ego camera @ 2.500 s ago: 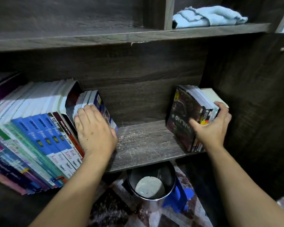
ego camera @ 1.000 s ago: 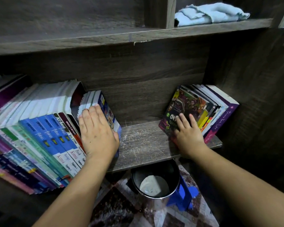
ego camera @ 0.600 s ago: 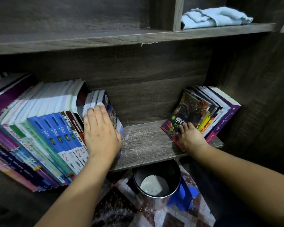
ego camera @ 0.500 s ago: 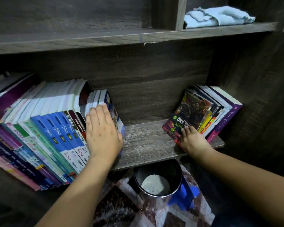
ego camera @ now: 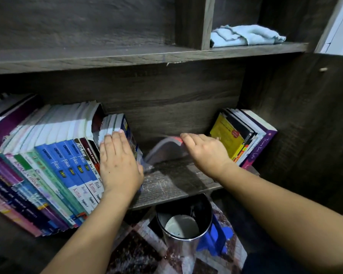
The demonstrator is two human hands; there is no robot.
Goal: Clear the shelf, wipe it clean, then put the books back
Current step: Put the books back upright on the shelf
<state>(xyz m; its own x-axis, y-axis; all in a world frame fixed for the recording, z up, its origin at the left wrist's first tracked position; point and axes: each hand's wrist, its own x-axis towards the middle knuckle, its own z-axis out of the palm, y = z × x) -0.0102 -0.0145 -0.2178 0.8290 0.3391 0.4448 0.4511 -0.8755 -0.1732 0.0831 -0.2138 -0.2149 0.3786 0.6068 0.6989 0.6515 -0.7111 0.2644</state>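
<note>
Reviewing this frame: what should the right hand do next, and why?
Probably push the blurred book left against the left row, which the left hand braces flat. The right hand touches its top edge, and it leans tilted in the gap.

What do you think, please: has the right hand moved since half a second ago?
Yes. The right hand has shifted left, from the right-hand books toward the middle of the shelf.

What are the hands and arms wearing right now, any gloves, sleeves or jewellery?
Nothing worn shows. The left hand and right hand are bare: no gloves, rings or watch. The left forearm and right forearm are bare to the frame edge, no sleeves. A few small dark specks mark the back of the left hand. The right hand is slightly blurred.
</note>
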